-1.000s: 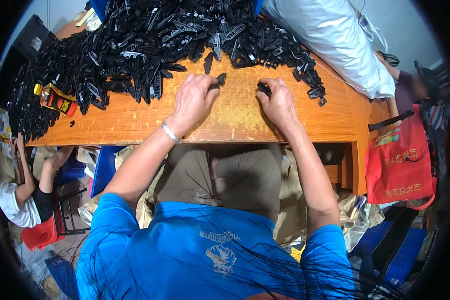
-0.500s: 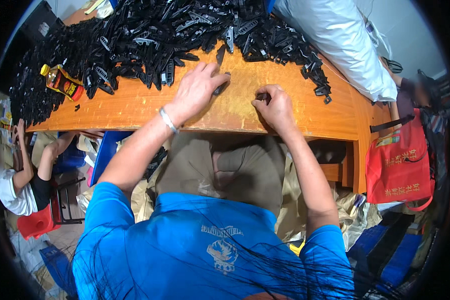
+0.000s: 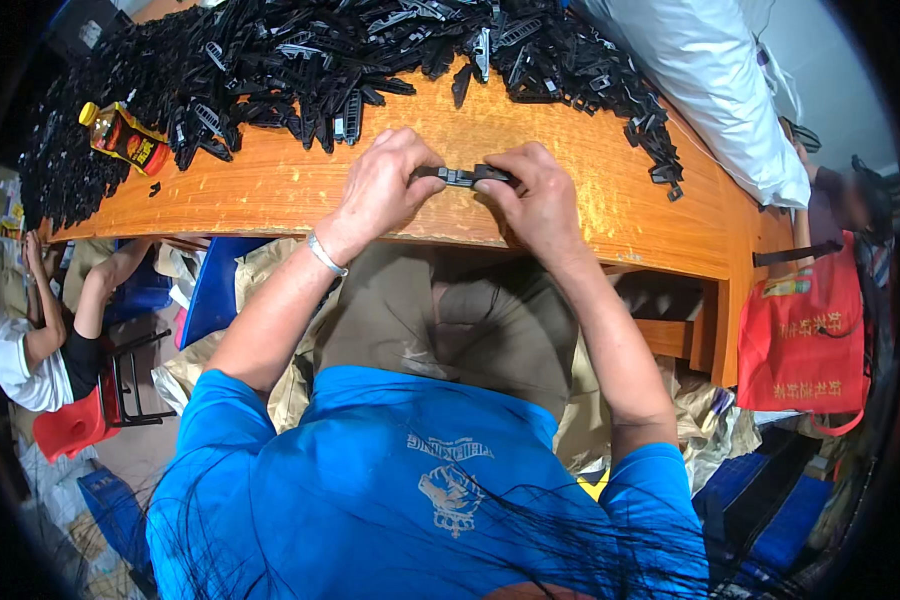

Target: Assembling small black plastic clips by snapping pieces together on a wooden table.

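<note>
Between my two hands, just above the front part of the wooden table (image 3: 300, 205), is a narrow black plastic piece (image 3: 457, 177) with a greyish middle. My left hand (image 3: 385, 180), with a silver bracelet at its wrist, pinches the left end. The right end is gripped by the thumb and fingers of my right hand (image 3: 538, 195), with a small black part showing there. Whether this is one piece or two parts pressed together I cannot tell. Beyond my hands lies a big heap of black plastic pieces (image 3: 270, 75), and one loose piece (image 3: 461, 86) sits at its near edge.
A yellow-capped bottle (image 3: 125, 138) lies tilted against the heap at the left. On the table's right stands a large white sack (image 3: 705, 100). A red bag (image 3: 802, 340) hangs by the right edge. Another person (image 3: 35, 340) sits at the far left.
My hands have come together, the right one moving left, and the dark pieces they held apart now meet between them. The view has shifted slightly.
</note>
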### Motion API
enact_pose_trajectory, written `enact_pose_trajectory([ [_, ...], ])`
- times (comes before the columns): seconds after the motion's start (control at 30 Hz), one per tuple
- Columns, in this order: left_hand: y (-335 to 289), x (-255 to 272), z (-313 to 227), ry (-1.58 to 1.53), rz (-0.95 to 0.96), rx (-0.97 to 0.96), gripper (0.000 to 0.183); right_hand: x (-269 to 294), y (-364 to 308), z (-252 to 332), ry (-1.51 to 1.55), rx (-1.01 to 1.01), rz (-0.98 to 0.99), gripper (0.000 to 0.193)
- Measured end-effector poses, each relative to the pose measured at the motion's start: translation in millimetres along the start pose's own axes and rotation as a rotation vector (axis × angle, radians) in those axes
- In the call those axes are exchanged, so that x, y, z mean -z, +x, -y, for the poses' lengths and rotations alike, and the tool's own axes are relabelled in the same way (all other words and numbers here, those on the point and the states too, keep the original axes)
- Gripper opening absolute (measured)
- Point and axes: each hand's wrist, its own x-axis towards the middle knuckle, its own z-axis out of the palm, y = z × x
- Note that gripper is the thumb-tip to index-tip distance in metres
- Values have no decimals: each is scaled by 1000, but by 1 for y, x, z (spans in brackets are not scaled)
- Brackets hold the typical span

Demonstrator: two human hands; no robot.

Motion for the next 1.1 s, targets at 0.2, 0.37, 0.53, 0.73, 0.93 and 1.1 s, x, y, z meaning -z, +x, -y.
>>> enact_pose_trajectory([
  [0.2,-1,-2,-2,-7,2,33,22,-11,0,-7,-45,-91,54,29],
  [0.37,3,-7,-5,-43,-7,6,21,-6,10,-16,-32,98,97,25],
  [0.53,1,-3,1,-20,-25,75,19,-30,33,-4,-115,221,165,21],
  [0.73,-76,84,2,141,86,277,22,34,-16,-42,-140,59,-9,20],
  [0.93,-175,182,31,-48,-44,744,36,156,-40,-144,-641,-473,-275,40],
  [1.1,-62,99,0,10,-26,361,29,151,-20,-182,-650,-553,-118,52],
])
